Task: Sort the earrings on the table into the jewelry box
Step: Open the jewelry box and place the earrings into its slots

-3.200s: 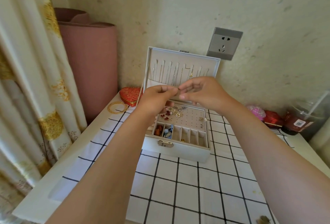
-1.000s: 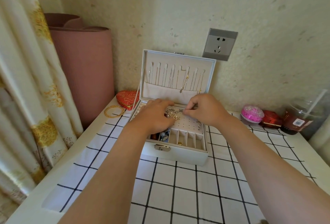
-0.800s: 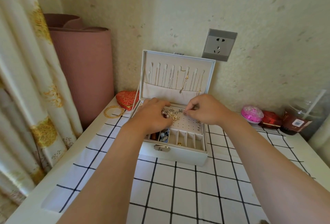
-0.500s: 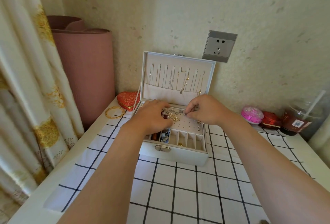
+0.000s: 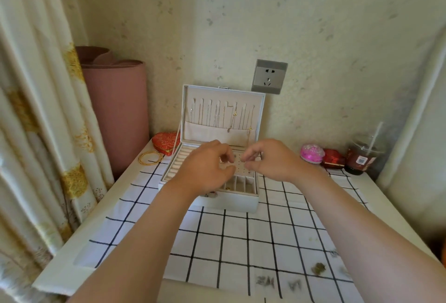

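The white jewelry box [image 5: 231,203] stands open at the back of the checked cloth [image 5: 241,242], with thin chains hanging in its upright lid [image 5: 223,111]. Both my hands hover just above its tray. My left hand [image 5: 205,169] has its fingers curled and covers the left part of the peg panel. My right hand [image 5: 272,161] pinches thumb and forefinger together over the panel, on what seems a tiny earring too small to make out. Small dark earrings [image 5: 318,268] lie blurred on the cloth at the front right.
A red heart-shaped box [image 5: 166,143] and gold bangles [image 5: 150,157] lie left of the box, beside a pink roll [image 5: 115,114] and a curtain [image 5: 36,133]. At the back right sit a pink dome [image 5: 312,153], a red case [image 5: 334,159] and a drink cup [image 5: 362,157].
Both hands have lifted off the tray and now hover above it, closer together. The view has pulled back and tilted down, showing more of the front cloth.
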The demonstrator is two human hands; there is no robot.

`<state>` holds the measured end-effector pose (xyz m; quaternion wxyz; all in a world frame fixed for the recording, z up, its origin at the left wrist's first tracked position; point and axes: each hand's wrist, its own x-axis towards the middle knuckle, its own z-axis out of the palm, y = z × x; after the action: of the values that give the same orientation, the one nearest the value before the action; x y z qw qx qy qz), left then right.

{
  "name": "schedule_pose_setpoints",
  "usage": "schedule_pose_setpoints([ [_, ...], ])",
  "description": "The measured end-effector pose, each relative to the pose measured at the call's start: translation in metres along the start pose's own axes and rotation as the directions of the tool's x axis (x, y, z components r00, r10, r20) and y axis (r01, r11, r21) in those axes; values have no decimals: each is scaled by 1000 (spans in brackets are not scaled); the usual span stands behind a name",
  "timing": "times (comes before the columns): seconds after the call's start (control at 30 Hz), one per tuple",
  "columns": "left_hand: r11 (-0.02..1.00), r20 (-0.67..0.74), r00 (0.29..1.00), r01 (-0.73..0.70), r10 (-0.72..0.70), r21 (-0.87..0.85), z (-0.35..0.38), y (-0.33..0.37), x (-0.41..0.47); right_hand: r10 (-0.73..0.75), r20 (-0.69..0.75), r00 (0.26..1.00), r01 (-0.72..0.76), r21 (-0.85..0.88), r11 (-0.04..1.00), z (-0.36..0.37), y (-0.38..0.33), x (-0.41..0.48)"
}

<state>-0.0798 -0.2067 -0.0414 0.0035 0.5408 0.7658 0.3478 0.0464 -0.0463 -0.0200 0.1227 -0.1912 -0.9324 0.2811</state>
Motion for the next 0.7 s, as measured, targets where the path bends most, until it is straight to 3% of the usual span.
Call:
schedule_pose_setpoints([
  [0.07, 996, 87, 996, 34, -27, -85, -3, 14, -12, 28, 48, 998, -27, -12, 1000, 1, -3, -23],
  [0.17, 1000, 233, 972, -4, 7, -10, -3, 31, -30, 78, 150, 986, -65, -87, 994, 1, -3, -58],
  [0.37, 995, 600, 799, -33, -27, 89, 16, 59, -72, 192, 411, 891, -116, -203, 972, 5, -7, -121],
  [0.53, 998, 685, 729, -38, -13, 59, 37, 67, -92, 244, 509, 825, -123, -259, 958, 7, -11, -146],
  [0.7, 999, 690, 724, -18, -10, 34, 43, 65, -95, 242, 528, 814, -142, -224, 964, 19, -20, -154],
])
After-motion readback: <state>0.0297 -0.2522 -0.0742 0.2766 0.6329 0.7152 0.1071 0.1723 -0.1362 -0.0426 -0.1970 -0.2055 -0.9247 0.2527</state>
